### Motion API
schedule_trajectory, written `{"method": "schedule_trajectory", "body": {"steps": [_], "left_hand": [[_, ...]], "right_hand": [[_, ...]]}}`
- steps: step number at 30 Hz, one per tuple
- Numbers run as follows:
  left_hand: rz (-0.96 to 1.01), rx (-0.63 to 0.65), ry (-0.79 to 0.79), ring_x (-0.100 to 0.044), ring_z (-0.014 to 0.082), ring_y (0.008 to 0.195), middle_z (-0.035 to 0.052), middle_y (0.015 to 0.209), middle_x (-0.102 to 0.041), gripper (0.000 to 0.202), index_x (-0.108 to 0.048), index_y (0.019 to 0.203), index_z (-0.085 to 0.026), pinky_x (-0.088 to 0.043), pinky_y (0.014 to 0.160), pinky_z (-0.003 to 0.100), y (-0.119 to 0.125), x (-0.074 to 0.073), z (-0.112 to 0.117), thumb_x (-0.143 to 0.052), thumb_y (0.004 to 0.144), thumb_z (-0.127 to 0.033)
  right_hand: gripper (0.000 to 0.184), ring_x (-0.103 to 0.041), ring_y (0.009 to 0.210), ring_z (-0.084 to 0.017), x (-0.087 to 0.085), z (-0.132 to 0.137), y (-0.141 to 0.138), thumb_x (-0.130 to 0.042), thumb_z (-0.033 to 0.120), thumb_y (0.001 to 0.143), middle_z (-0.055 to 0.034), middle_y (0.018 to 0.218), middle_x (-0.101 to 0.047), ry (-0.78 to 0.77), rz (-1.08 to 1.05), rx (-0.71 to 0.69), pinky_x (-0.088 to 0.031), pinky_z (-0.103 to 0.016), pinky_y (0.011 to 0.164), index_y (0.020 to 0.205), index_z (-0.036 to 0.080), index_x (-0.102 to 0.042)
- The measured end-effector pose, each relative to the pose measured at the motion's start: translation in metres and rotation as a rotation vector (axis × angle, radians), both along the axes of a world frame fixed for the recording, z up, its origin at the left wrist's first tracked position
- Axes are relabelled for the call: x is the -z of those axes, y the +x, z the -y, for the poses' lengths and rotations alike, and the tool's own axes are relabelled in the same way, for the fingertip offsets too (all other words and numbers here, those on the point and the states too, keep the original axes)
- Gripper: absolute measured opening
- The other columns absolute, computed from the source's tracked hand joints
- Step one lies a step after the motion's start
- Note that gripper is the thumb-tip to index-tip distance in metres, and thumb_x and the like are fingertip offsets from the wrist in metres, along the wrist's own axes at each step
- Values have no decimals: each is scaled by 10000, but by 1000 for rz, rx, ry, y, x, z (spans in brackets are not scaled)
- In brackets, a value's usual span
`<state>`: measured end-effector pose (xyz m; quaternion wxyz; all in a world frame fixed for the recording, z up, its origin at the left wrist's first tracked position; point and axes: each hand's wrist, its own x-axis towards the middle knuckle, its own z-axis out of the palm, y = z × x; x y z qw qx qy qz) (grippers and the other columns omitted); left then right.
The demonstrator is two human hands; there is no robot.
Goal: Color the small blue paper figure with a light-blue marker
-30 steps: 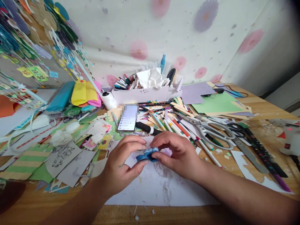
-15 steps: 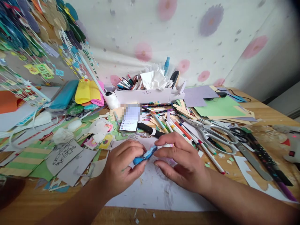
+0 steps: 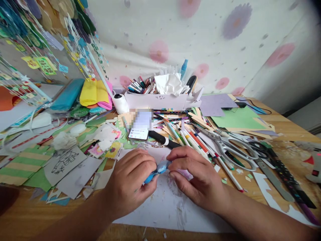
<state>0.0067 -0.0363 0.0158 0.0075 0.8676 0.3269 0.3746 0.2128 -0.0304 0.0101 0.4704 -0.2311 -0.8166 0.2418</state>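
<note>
A small blue, crumpled-looking piece, with a paler end at its right, is held between my hands. My left hand is closed around its left part, fingers over the top and thumb below. On the pale right end, my right hand pinches with fingertips and thumb. Its exact kind cannot be told, as the fingers cover much of it. Beneath both hands lies a white sheet of paper with grey and purple smudges.
Behind my hands are a phone, several markers and a white box of pens. Large metal scissors and a long blade lie right. Paper scraps cover the left. A glue gun stands far right.
My right hand has closed in on the right end of the blue piece, its fingers and thumb now nearer together. My left hand keeps its hold. The view has shifted slightly.
</note>
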Motion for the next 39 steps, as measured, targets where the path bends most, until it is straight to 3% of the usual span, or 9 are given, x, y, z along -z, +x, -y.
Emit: {"method": "schedule_trajectory", "body": {"steps": [9,13,17,20,23,25,27,33,39], "left_hand": [[-30,-26,-96,-571,175,744,30,756,-625,123,-550,783,-180,-482,750,338,-2,2,-3,-547,794,-57],[50,-84,-357,-532,141,629,-8,678,-576,89,-541,723,-186,-425,573,262,-2,-1,-3,-554,744,-100],[137,-127,-645,-453,109,533,-51,580,-496,66,-535,666,-191,-358,492,220,0,-5,-5,-546,702,-137],[193,-103,-798,-437,111,567,-52,601,-467,55,-528,672,-191,-353,517,217,-1,-4,-8,-556,712,-166],[311,22,-923,-451,118,612,-44,665,-472,69,-543,756,-192,-374,557,227,-4,1,-13,-596,742,-234],[404,96,-1017,-479,127,638,-31,705,-507,125,-554,813,-190,-394,579,236,-6,5,-17,-618,760,-283],[487,90,-1083,-523,145,678,-8,739,-565,156,-562,839,-182,-421,612,255,-8,10,-19,-633,771,-303],[607,-62,-959,-564,164,724,12,753,-605,137,-574,830,-174,-456,680,291,-6,13,-18,-619,784,-294],[579,-180,-777,-561,159,661,5,696,-594,100,-585,775,-180,-461,628,278,-4,-16,-8,-580,771,-280]], "right_hand": [[136,-592,843,-157,4,-4,-2,-583,34,800,-86,919,-573,-178,-19,-37,-489,-277,728,851,142,-646],[97,-597,838,-167,9,-9,-1,-598,86,815,-63,890,-594,-371,-142,-70,-481,-317,753,851,173,-623],[123,-565,726,-125,16,-13,-3,-639,140,807,-13,823,-575,-669,-262,-134,-467,-261,649,900,190,-576],[133,-530,681,-99,19,-15,-6,-689,195,781,13,783,-552,-789,-349,-152,-436,-227,613,840,181,-571],[205,-522,653,-88,21,-18,-9,-748,255,727,31,740,-549,-912,-449,-120,-435,-223,609,809,171,-580],[245,-522,629,-82,22,-20,-10,-770,283,698,41,717,-548,-973,-515,-83,-440,-224,602,805,170,-580],[262,-524,610,-78,23,-21,-10,-774,298,688,48,704,-547,-991,-555,-62,-442,-227,597,804,173,-574],[276,-538,593,-72,20,-18,-11,-769,300,670,60,686,-544,-964,-554,-99,-453,-232,612,785,176,-551],[331,-575,633,-112,16,-12,-13,-745,342,658,44,704,-569,-915,-446,-207,-477,-290,656,861,186,-534]]}}
